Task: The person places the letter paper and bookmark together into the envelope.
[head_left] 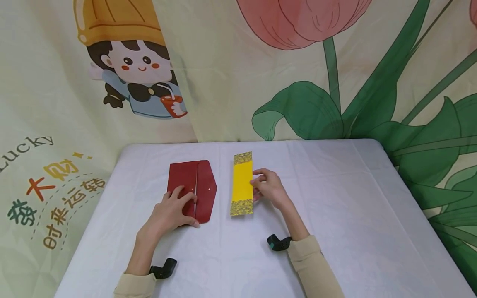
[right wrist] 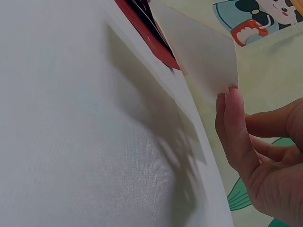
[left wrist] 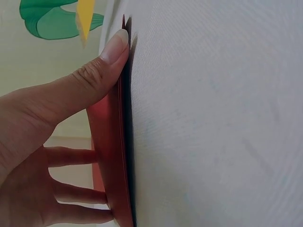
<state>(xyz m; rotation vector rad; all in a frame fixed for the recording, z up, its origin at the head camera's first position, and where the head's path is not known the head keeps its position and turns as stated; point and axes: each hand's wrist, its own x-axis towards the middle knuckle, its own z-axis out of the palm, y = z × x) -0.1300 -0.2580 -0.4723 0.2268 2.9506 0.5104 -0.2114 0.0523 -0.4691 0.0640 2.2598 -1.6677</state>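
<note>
A red envelope [head_left: 206, 198] lies on the table at the left of centre, its pointed flap spread out to the right and its slit-like mouth slightly parted. My left hand [head_left: 169, 211] rests over it with spread fingers. Its thumb [left wrist: 116, 47] touches the envelope's near edge, while other fingers press on the top face. In my right hand [head_left: 271, 188] the long edge of a yellow card [head_left: 242, 180] with patterned bands at both ends is pinched. The card is held above the table, apart from the envelope; its pale back [right wrist: 208, 52] shows in the right wrist view.
A white cloth [head_left: 335, 231] covers the table. Behind stands a printed curtain [head_left: 220, 82] with a cartoon figure and tulips. A black wrist camera [head_left: 164, 269] is worn on the left wrist, another black camera [head_left: 278, 243] on the right.
</note>
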